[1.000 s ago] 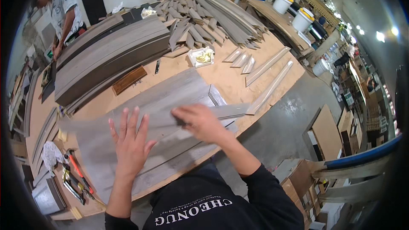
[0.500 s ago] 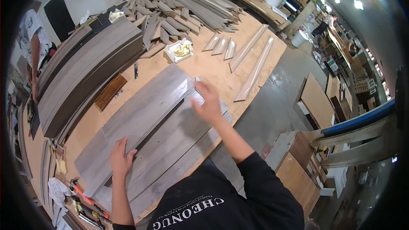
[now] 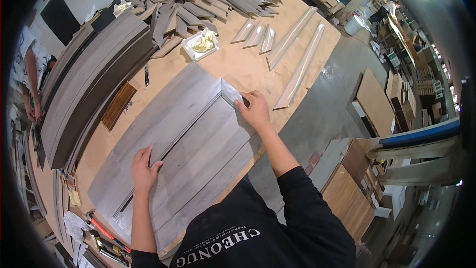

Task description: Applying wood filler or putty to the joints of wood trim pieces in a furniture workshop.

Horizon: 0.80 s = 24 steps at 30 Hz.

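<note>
A grey wood-grain panel (image 3: 208,154) lies aslant across the bench in front of me. Along it runs a long grey trim strip (image 3: 174,136), with a dark slot beside part of its inner edge. My left hand (image 3: 143,171) is closed over this strip near its lower end, thumb on the inner side and fingers on the outer. At the far right corner, a short grey trim piece (image 3: 230,92) meets the long strip at an angled joint. My right hand (image 3: 256,110) pinches the outer end of the short piece between thumb and fingers; its fingertips are partly hidden.
Beyond the panel sit a white tray (image 3: 187,49) with yellowish contents, several loose trim pieces (image 3: 287,39) and a heap of cut strips (image 3: 186,12). Stacked grey boards (image 3: 94,89) stand left, near another person's arm (image 3: 30,72). A red-handled tool (image 3: 101,228) lies lower left.
My right hand has moved from above the corner to the short trim piece's outer end and now pinches it. The short piece sits against the long strip's end. My left hand stays on the strip.
</note>
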Tool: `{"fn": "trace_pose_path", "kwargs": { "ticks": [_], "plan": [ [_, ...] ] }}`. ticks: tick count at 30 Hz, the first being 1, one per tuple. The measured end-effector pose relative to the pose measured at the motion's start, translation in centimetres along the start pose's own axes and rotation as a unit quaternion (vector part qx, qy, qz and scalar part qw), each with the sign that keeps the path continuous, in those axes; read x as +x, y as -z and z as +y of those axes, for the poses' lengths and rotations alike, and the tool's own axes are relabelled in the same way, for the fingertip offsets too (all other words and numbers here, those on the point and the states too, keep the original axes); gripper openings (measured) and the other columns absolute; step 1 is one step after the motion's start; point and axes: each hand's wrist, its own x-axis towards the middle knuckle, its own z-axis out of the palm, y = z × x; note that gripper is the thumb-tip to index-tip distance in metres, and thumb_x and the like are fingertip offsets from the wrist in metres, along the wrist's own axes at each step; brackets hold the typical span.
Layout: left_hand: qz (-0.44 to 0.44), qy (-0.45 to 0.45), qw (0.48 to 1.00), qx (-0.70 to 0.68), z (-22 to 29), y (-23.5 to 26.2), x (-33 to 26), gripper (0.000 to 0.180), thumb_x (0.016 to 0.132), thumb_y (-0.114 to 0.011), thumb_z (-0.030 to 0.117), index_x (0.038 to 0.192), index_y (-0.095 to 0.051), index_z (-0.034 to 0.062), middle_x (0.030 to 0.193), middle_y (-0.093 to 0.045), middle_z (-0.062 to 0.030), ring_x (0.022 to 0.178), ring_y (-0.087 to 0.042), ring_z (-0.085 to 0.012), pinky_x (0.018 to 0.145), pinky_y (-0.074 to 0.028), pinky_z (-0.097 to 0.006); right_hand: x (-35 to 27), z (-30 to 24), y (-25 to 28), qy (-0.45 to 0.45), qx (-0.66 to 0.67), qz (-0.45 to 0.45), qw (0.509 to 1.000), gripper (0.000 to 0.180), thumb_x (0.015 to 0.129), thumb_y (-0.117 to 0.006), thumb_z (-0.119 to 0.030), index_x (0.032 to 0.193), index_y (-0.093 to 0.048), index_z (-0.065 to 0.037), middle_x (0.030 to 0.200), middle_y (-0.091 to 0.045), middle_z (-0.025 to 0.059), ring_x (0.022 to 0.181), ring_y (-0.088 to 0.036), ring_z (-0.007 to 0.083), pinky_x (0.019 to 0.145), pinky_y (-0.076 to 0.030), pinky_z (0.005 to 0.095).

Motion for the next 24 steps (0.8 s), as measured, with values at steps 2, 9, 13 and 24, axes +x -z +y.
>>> {"fn": "trace_pose_path", "kwargs": {
  "ticks": [2, 9, 13, 24],
  "plan": [
    [-0.003, 0.012, 1.0, -0.006, 0.0, 0.1, 0.0, 0.057, 0.062, -0.076, 0.018, 0.114, -0.056, 0.0045, 0.105, -0.056, -0.0121, 0.095, -0.053, -0.0313, 0.083, -0.043, -0.037, -0.1, 0.0, 0.0, 0.004, 0.01, 0.004, 1.0, 0.03, 0.072, -0.068, -0.026, 0.094, -0.067, -0.005, 0.081, -0.059, 0.0133, 0.081, -0.056, 0.0306, 0.075, -0.045, 0.0383],
    [-0.05, 0.006, 0.999, 0.02, 0.7, 0.1, 1.7, 0.058, 0.058, -0.077, 0.019, 0.112, -0.058, 0.0051, 0.099, -0.055, -0.01, 0.093, -0.052, -0.0292, 0.079, -0.042, -0.037, 0.0, 0.0, 0.0, -0.009, 0.027, -0.001, 1.0, 0.03, 0.071, -0.069, -0.024, 0.094, -0.067, -0.004, 0.08, -0.059, 0.014, 0.081, -0.056, 0.0309, 0.073, -0.045, 0.0385],
    [-0.081, -0.03, 0.996, 0.008, 1.3, -0.6, 3.5, 0.059, 0.057, -0.077, 0.016, 0.112, -0.058, 0.005, 0.099, -0.055, -0.0111, 0.093, -0.052, -0.03, 0.08, -0.042, -0.038, 0.0, -0.3, 0.2, -0.028, 0.024, -0.012, 0.999, 0.031, 0.071, -0.069, -0.024, 0.095, -0.067, -0.004, 0.082, -0.059, 0.0148, 0.08, -0.057, 0.0311, 0.073, -0.045, 0.0382],
    [-0.125, -0.056, 0.991, 0.003, 1.2, 0.1, 4.6, 0.058, 0.06, -0.074, 0.01, 0.114, -0.054, 0.0047, 0.098, -0.054, -0.013, 0.093, -0.052, -0.0328, 0.08, -0.043, -0.038, 0.0, -0.1, 0.0, -0.027, 0.036, -0.004, 0.999, 0.032, 0.071, -0.07, -0.023, 0.096, -0.067, -0.004, 0.082, -0.059, 0.0147, 0.079, -0.057, 0.0314, 0.072, -0.046, 0.0382]
  ]
}}
